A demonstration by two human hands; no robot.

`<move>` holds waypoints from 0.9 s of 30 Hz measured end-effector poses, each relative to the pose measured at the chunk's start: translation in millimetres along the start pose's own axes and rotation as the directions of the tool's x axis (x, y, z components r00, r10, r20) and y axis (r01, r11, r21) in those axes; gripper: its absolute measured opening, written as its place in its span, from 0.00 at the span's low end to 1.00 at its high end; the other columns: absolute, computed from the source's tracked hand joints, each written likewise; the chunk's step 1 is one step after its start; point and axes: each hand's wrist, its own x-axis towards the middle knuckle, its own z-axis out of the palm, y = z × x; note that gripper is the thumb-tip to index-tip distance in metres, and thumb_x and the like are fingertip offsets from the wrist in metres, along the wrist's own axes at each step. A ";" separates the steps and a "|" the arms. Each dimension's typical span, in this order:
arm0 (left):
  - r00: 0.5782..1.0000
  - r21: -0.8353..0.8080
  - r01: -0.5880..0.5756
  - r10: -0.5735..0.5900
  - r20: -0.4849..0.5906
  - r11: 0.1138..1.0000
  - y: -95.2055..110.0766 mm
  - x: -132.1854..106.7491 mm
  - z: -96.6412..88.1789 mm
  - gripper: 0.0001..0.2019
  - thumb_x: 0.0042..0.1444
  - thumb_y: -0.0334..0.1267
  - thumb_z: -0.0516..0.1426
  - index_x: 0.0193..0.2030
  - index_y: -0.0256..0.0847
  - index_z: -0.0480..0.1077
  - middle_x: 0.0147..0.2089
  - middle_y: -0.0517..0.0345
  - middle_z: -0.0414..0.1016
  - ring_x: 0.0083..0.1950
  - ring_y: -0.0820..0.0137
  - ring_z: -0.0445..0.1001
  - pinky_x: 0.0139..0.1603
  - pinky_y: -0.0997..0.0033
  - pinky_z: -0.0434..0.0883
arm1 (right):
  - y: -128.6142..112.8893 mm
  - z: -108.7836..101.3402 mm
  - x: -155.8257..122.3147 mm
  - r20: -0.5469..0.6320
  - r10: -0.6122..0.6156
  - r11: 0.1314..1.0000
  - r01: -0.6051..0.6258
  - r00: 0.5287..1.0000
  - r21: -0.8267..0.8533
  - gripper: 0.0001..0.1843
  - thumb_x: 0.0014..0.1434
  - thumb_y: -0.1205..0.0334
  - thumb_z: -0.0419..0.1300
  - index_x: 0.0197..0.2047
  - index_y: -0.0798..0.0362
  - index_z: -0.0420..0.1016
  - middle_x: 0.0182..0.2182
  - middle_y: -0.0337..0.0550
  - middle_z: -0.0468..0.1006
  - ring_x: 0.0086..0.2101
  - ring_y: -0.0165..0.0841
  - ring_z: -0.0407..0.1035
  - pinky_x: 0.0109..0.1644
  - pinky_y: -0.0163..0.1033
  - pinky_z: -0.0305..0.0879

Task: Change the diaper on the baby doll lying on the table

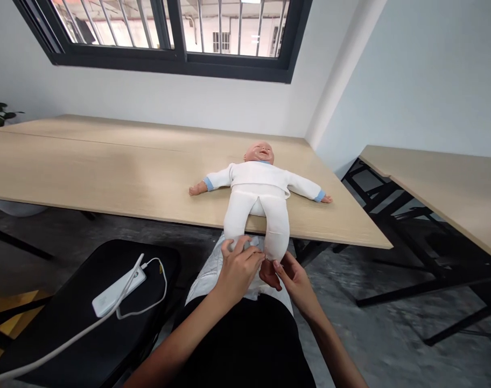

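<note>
A baby doll (258,153) lies on its back at the table's front edge, arms spread and head toward the window. It wears a white top (259,175) with blue cuffs and white trousers (276,226). Both legs hang over the edge toward me. The doll's bare foot (270,275) pokes out of the trouser leg on the right; the other foot is hidden behind my left hand. My left hand (240,264) pinches the hem of that right-side trouser leg from its left. On the opposite side, my right hand (293,277) grips the same hem, thumb near the ankle.
The wooden table (148,161) runs along the wall beneath a barred window (181,59). A black chair (88,345) on the left carries a white power bank (118,291) with a cable. Another table (443,183) stands to the right.
</note>
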 end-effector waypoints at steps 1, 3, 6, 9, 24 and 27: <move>0.998 0.071 -0.060 0.059 0.010 0.996 -0.3 0.8 -0.7 0.04 0.63 0.30 0.54 0.38 0.39 0.69 0.39 0.63 0.74 0.55 0.65 0.64 0.57 0.54 0.47 | 0.2 -0.3 -1.0 -0.003 0.006 1.000 -0.006 1.000 -0.007 0.26 0.64 0.48 0.56 0.56 0.61 0.63 0.45 0.50 0.73 0.42 0.29 0.70 0.48 0.32 0.65; 0.984 0.198 -0.178 0.172 0.051 0.964 -0.7 3.6 -1.4 0.03 0.62 0.29 0.53 0.37 0.37 0.67 0.38 0.59 0.72 0.55 0.64 0.63 0.58 0.54 0.49 | 0.1 -0.2 -2.1 -0.019 0.023 1.000 -0.023 1.000 -0.006 0.30 0.64 0.47 0.56 0.59 0.61 0.60 0.45 0.50 0.73 0.41 0.29 0.69 0.49 0.34 0.64; 0.956 0.283 -0.292 0.269 0.117 0.914 -2.4 10.1 -0.3 0.01 0.62 0.29 0.53 0.38 0.36 0.64 0.37 0.59 0.69 0.52 0.66 0.64 0.56 0.56 0.52 | -1.9 1.1 -2.8 -0.055 0.036 0.999 -0.037 0.998 -0.026 0.31 0.63 0.45 0.57 0.59 0.61 0.60 0.45 0.51 0.73 0.43 0.31 0.69 0.50 0.34 0.64; 0.937 0.288 -0.347 0.316 0.151 0.892 -5.0 16.2 1.3 0.03 0.62 0.31 0.53 0.38 0.37 0.61 0.36 0.60 0.68 0.48 0.66 0.65 0.54 0.57 0.55 | -4.2 4.0 -4.4 -0.100 0.024 0.999 -0.027 0.995 -0.028 0.31 0.62 0.44 0.57 0.57 0.62 0.62 0.47 0.52 0.73 0.46 0.31 0.69 0.50 0.33 0.64; 0.979 0.287 -0.164 0.120 0.163 0.944 -11.9 4.5 -12.4 0.16 0.66 0.44 0.51 0.58 0.44 0.67 0.64 0.59 0.63 0.67 0.62 0.56 0.67 0.47 0.46 | -8.6 -3.5 -6.3 -0.133 0.017 0.991 -0.034 0.991 -0.128 0.34 0.60 0.46 0.60 0.61 0.59 0.57 0.54 0.53 0.68 0.51 0.34 0.67 0.55 0.39 0.67; 0.957 0.362 -0.215 0.121 0.264 0.907 -11.6 4.5 -28.7 0.22 0.67 0.47 0.50 0.65 0.48 0.62 0.70 0.57 0.51 0.71 0.60 0.49 0.68 0.43 0.43 | -26.1 -3.3 -15.7 -0.359 -0.259 0.878 0.063 0.897 -0.475 0.36 0.59 0.50 0.62 0.65 0.56 0.57 0.58 0.52 0.63 0.54 0.37 0.63 0.56 0.44 0.66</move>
